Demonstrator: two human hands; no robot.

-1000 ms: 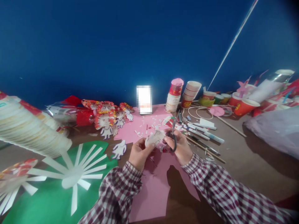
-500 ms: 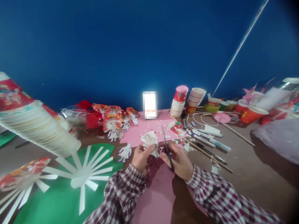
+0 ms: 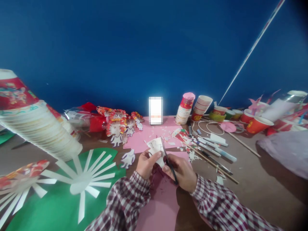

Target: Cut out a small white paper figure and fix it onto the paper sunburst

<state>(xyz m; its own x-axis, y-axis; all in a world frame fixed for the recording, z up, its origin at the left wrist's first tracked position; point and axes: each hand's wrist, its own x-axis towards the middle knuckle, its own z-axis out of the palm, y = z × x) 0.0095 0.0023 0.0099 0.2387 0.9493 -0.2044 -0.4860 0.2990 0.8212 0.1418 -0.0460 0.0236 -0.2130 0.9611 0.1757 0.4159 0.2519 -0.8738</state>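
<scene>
My left hand (image 3: 146, 164) pinches a small piece of white paper (image 3: 156, 146) with dark drawn lines on it. My right hand (image 3: 184, 171) is closed around dark-handled scissors (image 3: 166, 154), whose blades point away from me along the paper's right edge. Whether the blades are parted I cannot make out. Under both hands lies pink paper (image 3: 160, 208) with dark marks. A white paper cutout figure (image 3: 128, 158) lies left of my left hand.
Paper figures with red and orange manes (image 3: 116, 126) stand back left. A leaning cup stack (image 3: 45, 128) and a green sheet (image 3: 53, 208) with a white strip-cut cup (image 3: 83, 183) are at left. Markers (image 3: 209, 144), a wooden stick (image 3: 214, 163) and cups (image 3: 260, 124) lie right.
The scissors have come in against the right edge of the white paper, where they stood slightly apart before. The view has shifted a little.
</scene>
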